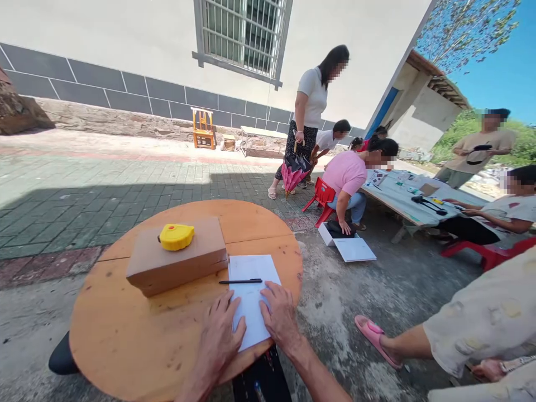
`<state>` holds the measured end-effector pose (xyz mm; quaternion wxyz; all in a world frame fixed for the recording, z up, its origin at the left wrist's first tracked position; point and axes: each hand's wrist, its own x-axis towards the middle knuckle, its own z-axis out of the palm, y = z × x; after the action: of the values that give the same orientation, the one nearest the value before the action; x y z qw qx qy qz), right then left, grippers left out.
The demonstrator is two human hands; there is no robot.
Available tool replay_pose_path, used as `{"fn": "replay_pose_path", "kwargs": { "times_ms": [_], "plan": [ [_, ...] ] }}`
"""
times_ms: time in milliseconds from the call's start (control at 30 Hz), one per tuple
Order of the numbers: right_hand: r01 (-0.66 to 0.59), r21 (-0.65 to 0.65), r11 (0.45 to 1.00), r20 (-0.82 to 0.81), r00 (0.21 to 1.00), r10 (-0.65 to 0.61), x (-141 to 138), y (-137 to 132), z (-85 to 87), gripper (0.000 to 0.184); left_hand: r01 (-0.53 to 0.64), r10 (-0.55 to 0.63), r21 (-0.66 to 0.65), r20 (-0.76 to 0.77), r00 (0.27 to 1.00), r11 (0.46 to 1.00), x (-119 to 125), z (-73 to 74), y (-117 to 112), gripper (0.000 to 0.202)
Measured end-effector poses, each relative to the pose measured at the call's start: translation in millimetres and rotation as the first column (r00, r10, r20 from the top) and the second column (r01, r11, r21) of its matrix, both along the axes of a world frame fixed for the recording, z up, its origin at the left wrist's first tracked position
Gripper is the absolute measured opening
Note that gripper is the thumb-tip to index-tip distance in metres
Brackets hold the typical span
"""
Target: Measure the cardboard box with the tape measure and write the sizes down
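Observation:
A white sheet of paper [251, 329] lies near the right edge of the round wooden table [125, 340]. On its left edge rests my left hand [220, 326], fingers spread and partly on the wood. My right hand [280, 312] lies over the paper's right side, fingers stretched out. Just beyond my fingertips a black pen [240, 281] lies across the paper, its left end over the table. To the left stands a brown cardboard box [180, 273] with a yellow tape measure [176, 237] on top.
At right, a person in pink bends over an open white box [355, 249] on the ground. Several people are around a long covered table [402, 195]. A person stands with a pink umbrella [294, 174]. Close on my right is a person's leg with a pink slipper [374, 338].

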<state>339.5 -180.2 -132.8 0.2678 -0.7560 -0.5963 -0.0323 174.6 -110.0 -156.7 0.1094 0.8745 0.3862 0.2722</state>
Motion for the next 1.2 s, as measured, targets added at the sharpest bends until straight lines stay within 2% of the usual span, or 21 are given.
{"fn": "replay_pose_path", "kwargs": {
  "times_ms": [367, 800, 1200],
  "plan": [
    [0.001, 0.026, 1.0, 0.015, 1.0, -0.001, 0, 0, -8.8, 0.019, 0.017, -0.017, -0.001, -0.007, 1.0, 1.0, 0, 0.0, 0, 0.032],
    [-0.03, 0.018, 0.999, 0.048, 0.998, 0.029, 4, 4, -15.6, 0.023, -0.011, 0.012, -0.078, 0.006, 1.0, 0.997, 0, 15.3, -6, 0.032],
    [-0.015, 0.004, 1.0, 0.051, 0.999, 0.014, 3, 4, -13.7, 0.023, -0.02, 0.021, -0.088, 0.011, 1.0, 0.996, 0, 15.4, -6, 0.032]
  ]
}}
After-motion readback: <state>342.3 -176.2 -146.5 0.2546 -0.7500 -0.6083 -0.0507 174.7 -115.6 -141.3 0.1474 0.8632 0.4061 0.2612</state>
